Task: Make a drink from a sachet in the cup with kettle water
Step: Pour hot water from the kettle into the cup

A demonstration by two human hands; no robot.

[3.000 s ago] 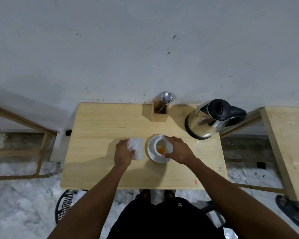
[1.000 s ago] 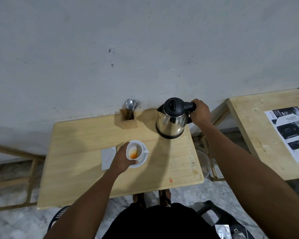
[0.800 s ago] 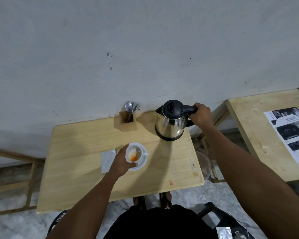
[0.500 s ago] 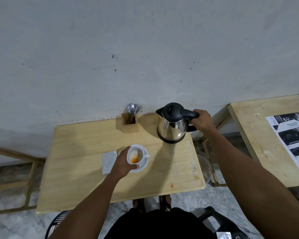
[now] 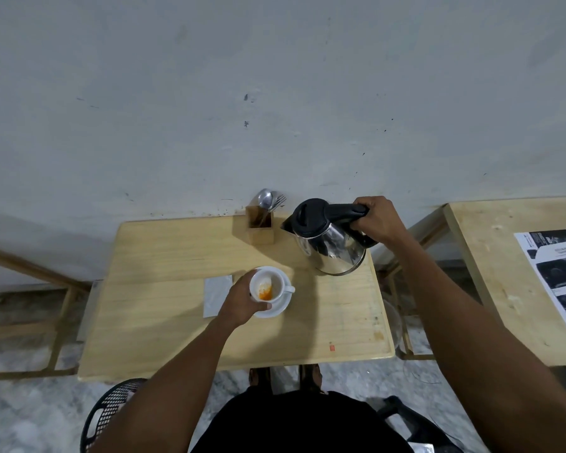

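A white cup (image 5: 270, 286) holding orange powder stands on a white saucer (image 5: 283, 305) in the middle of the wooden table (image 5: 164, 256). My left hand (image 5: 242, 300) wraps around the cup's left side. A steel kettle (image 5: 329, 245) with a black lid is tilted above the table's far right corner, spout pointing left. My right hand (image 5: 378, 220) grips its black handle. A white sachet (image 5: 216, 294) lies flat just left of the cup.
A wooden holder (image 5: 259, 228) with a spoon and fork stands by the wall, left of the kettle. A second wooden table (image 5: 490, 266) with a printed sheet (image 5: 556, 276) is on the right. A black basket (image 5: 110, 413) sits on the floor at the lower left.
My right hand took the kettle's handle, lifted it off the table and tilted it, spout to the left. My left hand moved from the sachet to the cup and stays there.
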